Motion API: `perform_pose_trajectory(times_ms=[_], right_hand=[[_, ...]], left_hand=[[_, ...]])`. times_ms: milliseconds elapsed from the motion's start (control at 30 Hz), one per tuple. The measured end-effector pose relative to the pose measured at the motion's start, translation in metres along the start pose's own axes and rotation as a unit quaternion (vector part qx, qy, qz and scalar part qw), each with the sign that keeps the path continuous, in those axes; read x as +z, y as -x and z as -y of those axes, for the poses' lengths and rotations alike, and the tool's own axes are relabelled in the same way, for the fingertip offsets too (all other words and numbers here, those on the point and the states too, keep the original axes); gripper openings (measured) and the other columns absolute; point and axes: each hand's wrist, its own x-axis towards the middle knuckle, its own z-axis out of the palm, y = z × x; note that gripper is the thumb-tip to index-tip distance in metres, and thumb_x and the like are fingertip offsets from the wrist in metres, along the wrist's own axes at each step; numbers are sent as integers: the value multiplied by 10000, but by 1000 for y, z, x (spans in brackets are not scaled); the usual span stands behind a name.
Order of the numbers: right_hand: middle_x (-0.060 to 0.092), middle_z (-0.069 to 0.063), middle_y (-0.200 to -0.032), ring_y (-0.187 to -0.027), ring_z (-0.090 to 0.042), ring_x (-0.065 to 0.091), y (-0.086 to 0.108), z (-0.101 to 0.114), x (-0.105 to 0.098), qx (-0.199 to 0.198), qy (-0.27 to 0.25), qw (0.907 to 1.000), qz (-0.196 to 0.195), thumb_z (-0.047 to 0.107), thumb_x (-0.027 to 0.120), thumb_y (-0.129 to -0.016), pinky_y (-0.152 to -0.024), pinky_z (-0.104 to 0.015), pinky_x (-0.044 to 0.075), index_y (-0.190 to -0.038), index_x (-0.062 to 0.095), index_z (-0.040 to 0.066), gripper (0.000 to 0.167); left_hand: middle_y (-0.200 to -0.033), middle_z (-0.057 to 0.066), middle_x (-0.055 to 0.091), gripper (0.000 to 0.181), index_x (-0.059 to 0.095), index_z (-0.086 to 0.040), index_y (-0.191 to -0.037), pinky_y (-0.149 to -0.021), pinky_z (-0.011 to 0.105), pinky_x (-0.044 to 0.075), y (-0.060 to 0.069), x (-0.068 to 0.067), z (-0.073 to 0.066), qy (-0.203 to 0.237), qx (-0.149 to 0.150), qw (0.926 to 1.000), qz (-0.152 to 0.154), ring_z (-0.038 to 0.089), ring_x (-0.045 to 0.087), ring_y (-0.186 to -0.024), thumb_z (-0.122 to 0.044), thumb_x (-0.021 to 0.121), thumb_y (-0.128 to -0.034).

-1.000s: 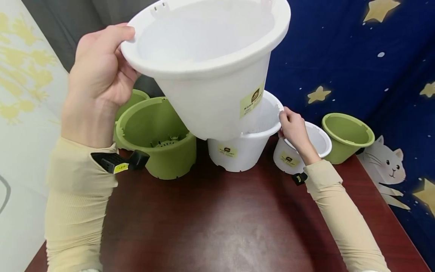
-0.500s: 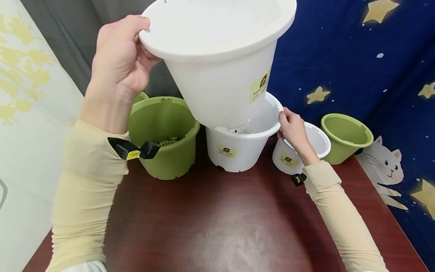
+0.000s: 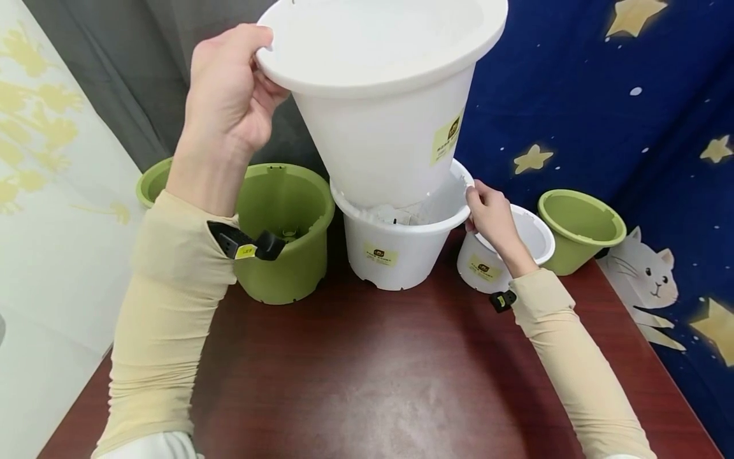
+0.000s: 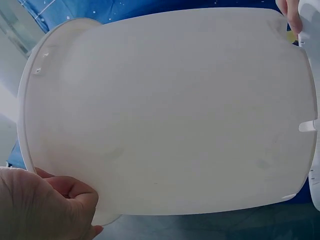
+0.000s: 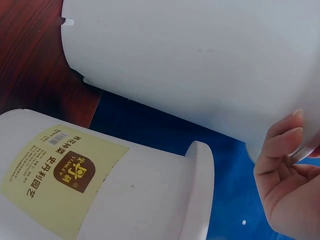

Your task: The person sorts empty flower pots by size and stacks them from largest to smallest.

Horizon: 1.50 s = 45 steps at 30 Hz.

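Note:
My left hand (image 3: 229, 89) grips the left rim of a large white flowerpot (image 3: 378, 140), thumb on top and fingers beneath. That flowerpot is raised, its base over the mouth of another white flowerpot (image 3: 395, 255) standing on the table; whether the two touch I cannot tell. In the left wrist view the raised flowerpot (image 4: 175, 115) fills most of the picture, with its notched base toward the right. My right hand (image 3: 493, 217) pinches the right rim of the lower white flowerpot. The right wrist view shows the right hand (image 5: 290, 185) with curled fingers at that rim.
A green flowerpot (image 3: 281, 274) stands left of the lower white one, with another green flowerpot (image 3: 150, 185) partly behind my left arm. To the right are a smaller white flowerpot (image 3: 482, 268) and a green flowerpot (image 3: 585, 223). Curtains (image 3: 550, 102) hang behind the dark red table (image 3: 367, 370).
My left hand has carried the raised white flowerpot to the right and slightly up. The right hand stays on the lower flowerpot's rim. The far-left green flowerpot is now visible left of my arm.

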Motion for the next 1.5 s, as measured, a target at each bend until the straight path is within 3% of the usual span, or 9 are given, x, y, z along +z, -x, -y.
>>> perform_pose_trajectory(times_ms=[333, 533, 700, 900, 1267, 1500], right_hand=[[570, -103, -576, -467, -185, 571, 3, -3, 0, -26, -88, 9999, 124, 308, 378, -1068, -448, -262, 496, -975, 595, -14, 400], [570, -111, -574, -466, -194, 569, 2, -2, 1, -30, -151, 9998, 88, 295, 395, -1068, -450, -269, 500, -907, 571, -8, 385], [560, -104, -575, -466, -186, 572, 3, -1, 1, -56, -254, 9996, 100, 282, 396, -1066, -441, -283, 509, -948, 584, -33, 385], [557, -106, -581, -473, -193, 578, 5, -2, 1, -63, -349, 9993, 111, 292, 395, -1071, -442, -287, 510, -965, 580, -28, 385], [561, -115, -582, -468, -202, 576, 4, -2, 3, -61, -410, 9991, 81, 285, 397, -1074, -437, -294, 503, -936, 587, 45, 336], [556, -100, -576, -468, -207, 580, 5, -1, 2, -97, -409, 9991, 103, 299, 391, -1075, -429, -293, 504, -975, 596, 19, 361]], left_hand=[[-692, 146, 533, 134, 584, 132, -886, -407, 232, 279, -7, 5, 18, -322, 65, 9993, 169, 167, 425, -411, 79, 520, -992], [-762, 138, 521, 111, 587, 122, -953, -424, 224, 313, -7, 6, 25, -486, 105, 9984, 283, 165, 420, -451, 53, 519, -1009], [-756, 134, 530, 59, 566, 91, -990, -421, 225, 331, -9, 7, 31, -592, 15, 9979, 266, 160, 429, -438, 62, 515, -1003], [-874, 149, 557, 100, 558, 56, -1096, -433, 219, 340, -10, 7, 36, -847, -58, 9961, 241, 158, 433, -486, 46, 513, -1007], [-863, 134, 527, 96, 551, 52, -1084, -429, 208, 310, -13, 5, 43, -889, -192, 9958, 127, 149, 394, -480, 61, 518, -994], [-964, 155, 561, 119, 551, 42, -1121, -447, 219, 351, -13, 2, 48, -1075, -250, 9938, 114, 177, 422, -524, 37, 511, -1010]])
